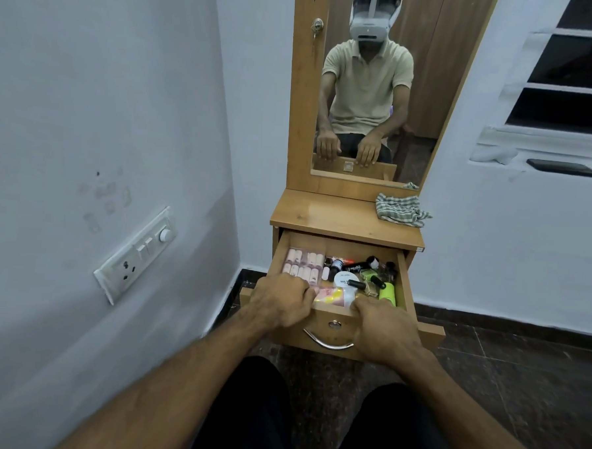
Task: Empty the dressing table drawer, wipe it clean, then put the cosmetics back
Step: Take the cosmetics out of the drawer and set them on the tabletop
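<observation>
While drawer [341,247] stays full:
Hands: left hand [281,300], right hand [383,326] curled over front edge
Cosmetics [353,273]: just beyond fingers

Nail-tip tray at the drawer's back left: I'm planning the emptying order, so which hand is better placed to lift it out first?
Left. The left hand rests on the drawer front directly below the nail-tip tray; the right hand sits by the green bottle side and would probably have to cross over.
</observation>
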Available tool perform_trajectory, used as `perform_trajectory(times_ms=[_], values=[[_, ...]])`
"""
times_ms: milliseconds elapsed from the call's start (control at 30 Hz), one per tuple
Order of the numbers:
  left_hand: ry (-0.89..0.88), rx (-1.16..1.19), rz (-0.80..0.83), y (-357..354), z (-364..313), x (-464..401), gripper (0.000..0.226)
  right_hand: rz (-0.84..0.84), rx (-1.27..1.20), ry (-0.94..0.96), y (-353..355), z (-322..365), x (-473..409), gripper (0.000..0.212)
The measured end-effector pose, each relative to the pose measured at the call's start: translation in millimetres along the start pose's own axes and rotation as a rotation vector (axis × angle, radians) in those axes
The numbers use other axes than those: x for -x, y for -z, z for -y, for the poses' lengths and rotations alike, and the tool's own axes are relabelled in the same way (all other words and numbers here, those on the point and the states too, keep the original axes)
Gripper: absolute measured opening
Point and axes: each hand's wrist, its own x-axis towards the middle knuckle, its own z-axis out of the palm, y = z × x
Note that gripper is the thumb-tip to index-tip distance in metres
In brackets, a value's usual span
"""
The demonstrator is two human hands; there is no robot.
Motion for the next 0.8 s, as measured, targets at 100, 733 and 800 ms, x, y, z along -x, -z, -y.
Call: perform_trajectory(times_ms=[100, 733, 800], values=[[0.011, 0.012, -0.013, -2, 0, 7, 0.056, 0.042, -0.003, 0.0, 2, 3, 6, 0.038], [0.099, -0.092, 0.014, -4, 41, -80, 0.05, 0.23, -0.433, -0.164, -17, 42, -137, 0.014], [0.1, -0.103, 0.05, -12, 42, -88, 0.058, 0.259, -0.395, -0.195, -27, 47, -145, 0.015]])
